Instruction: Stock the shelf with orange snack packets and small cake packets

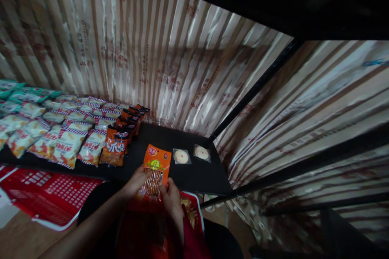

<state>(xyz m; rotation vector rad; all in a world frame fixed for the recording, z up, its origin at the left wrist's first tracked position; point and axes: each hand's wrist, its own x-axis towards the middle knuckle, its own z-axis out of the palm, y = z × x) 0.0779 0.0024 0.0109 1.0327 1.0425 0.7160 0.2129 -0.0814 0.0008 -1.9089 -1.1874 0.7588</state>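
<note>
Orange is what jumps out here: you've got one orange packet (167,162) up in front of you, and both your hands are clamped on it. Your left hand (136,183) has the left edge with the thumb over the front, and your right hand (171,197) pinches the right edge a bit lower down.

Quick count: two round white discs in clear wrappers (182,156) sit side by side just beyond your packet, to the right, on the black shelf (197,178). I see two red baskets, one off to your left (65,192) and one under your hands (200,216). The orange-brown bags (114,145) make one column going back, too overlapped to count, same for the white bags (69,141) and the green bags (30,94) further left.

Your packet's long axis runs away from you, top end toward the striped sheeting (170,60) and leaning slightly right, printed side facing you. It's between your hands, with the top poking out past your fingers. The bottom end's too dark to make out, and I can't tell if it touches the shelf.
</note>
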